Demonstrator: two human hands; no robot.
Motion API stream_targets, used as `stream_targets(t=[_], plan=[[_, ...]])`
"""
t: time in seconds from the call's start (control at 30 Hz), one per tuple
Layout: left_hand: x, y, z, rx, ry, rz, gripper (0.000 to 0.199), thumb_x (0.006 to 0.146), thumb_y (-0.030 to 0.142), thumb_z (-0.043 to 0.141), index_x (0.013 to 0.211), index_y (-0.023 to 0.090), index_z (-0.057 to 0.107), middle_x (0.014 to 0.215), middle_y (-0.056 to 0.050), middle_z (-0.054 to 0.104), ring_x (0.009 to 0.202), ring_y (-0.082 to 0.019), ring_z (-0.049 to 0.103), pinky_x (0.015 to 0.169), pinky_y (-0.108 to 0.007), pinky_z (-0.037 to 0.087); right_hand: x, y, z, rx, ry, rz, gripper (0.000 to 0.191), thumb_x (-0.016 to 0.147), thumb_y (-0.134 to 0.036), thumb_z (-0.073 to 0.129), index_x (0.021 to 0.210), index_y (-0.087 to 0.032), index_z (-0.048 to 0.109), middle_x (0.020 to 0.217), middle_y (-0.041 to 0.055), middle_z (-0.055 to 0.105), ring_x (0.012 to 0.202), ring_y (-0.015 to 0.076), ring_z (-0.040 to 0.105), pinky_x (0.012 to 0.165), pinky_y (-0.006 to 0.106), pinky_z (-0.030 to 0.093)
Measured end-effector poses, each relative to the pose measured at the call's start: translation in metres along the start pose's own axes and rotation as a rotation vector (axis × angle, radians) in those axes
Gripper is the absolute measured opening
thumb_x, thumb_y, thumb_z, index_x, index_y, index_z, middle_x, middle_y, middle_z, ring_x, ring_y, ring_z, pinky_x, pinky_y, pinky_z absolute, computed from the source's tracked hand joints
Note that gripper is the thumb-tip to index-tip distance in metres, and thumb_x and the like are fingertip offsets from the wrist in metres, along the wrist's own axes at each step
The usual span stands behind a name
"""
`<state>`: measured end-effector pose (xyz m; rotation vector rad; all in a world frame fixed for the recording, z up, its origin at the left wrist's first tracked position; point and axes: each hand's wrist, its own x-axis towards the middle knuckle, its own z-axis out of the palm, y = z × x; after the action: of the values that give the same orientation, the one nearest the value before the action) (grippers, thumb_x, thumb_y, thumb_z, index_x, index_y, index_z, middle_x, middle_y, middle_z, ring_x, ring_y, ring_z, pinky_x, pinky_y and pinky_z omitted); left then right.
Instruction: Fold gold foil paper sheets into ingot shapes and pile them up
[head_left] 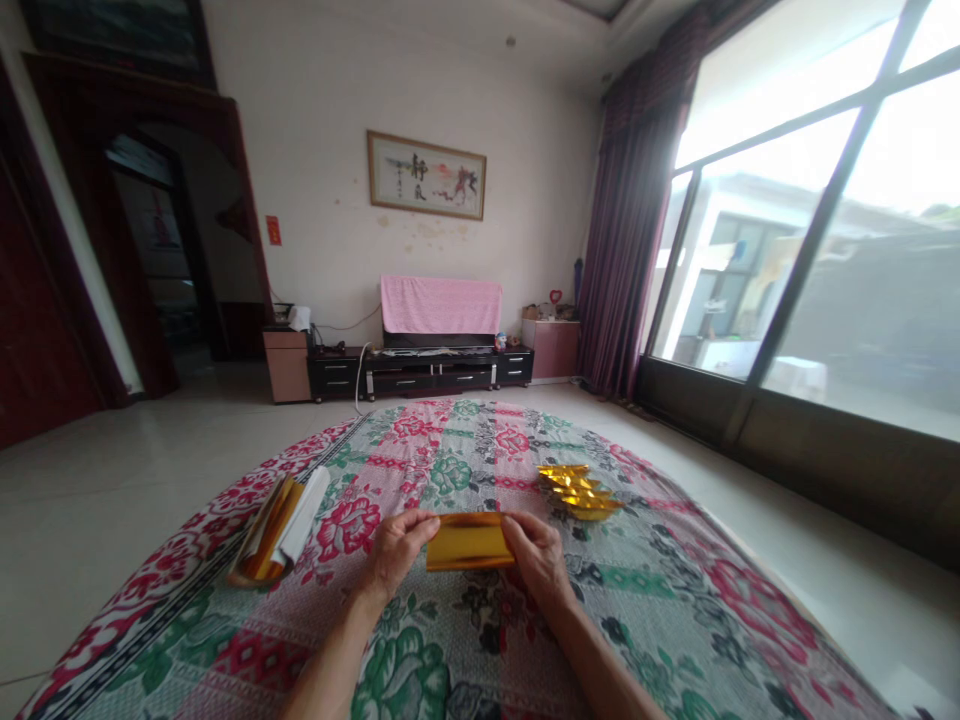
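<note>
A rectangular sheet of shiny gold foil paper [471, 546] is stretched between my two hands, just above the flowered cloth [450, 470]. My left hand [401, 545] pinches its left end, thumb on top. My right hand [538, 548] pinches the right end in the same way. Beyond my right hand sits a small pile of folded gold paper ingots [579, 492]. To the left lies a curled stack of gold and white paper sheets [279, 530]. The undersides of the fingers are hidden by the foil paper.
Across the room stands a low black TV cabinet [427, 378] with a pink cloth [441, 304] over the screen above it. A large window [780, 250] and a purple curtain [626, 230] are on the right. At the left is a doorway [165, 250].
</note>
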<state>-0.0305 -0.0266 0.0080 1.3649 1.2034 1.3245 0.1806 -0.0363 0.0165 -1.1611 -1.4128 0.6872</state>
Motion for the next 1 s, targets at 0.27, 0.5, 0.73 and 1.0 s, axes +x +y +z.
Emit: stream_targets(t=[0.27,0.5,0.73,1.0], plan=[[-0.001,0.002,0.006,0.296,0.012,0.067,0.026,0.076,0.037,0.051,0.072,0.017,0.068,0.057,0.001,0.06,0.058,-0.014,0.053,0.058,-0.024,0.039,0.003,0.007,0.003,-0.254,0.088,-0.02,0.028,0.076,-0.034,0.05,0.076,-0.018,0.072,0.068,0.0029,0.066,0.064,0.0164,0.059,0.06,0.022,0.042],[-0.003,0.0,0.016,0.779,0.183,0.217,0.02,0.075,0.024,0.05,0.065,0.02,0.067,0.076,-0.002,0.065,0.077,-0.016,0.058,0.074,-0.026,0.041,0.005,0.009,0.006,-0.476,0.062,-0.072,0.025,0.074,-0.022,0.048,0.073,-0.02,0.073,0.083,0.0037,0.069,0.079,0.017,0.061,0.075,0.024,0.042],[-0.005,0.0,0.019,0.962,0.168,0.313,0.02,0.077,0.019,0.05,0.069,0.019,0.067,0.079,-0.004,0.064,0.08,-0.016,0.056,0.078,-0.026,0.04,0.003,0.008,0.01,-0.667,0.006,-0.107,0.024,0.076,-0.017,0.05,0.067,-0.02,0.072,0.081,0.0039,0.068,0.077,0.0146,0.057,0.075,0.022,0.039],[-0.007,0.002,0.022,1.078,0.131,0.356,0.022,0.08,0.016,0.046,0.069,0.018,0.065,0.077,-0.005,0.061,0.079,-0.016,0.055,0.078,-0.027,0.04,-0.001,0.002,0.01,-0.858,-0.047,-0.172,0.022,0.08,-0.018,0.051,0.067,-0.02,0.069,0.08,0.004,0.065,0.078,0.0134,0.054,0.074,0.021,0.034]])
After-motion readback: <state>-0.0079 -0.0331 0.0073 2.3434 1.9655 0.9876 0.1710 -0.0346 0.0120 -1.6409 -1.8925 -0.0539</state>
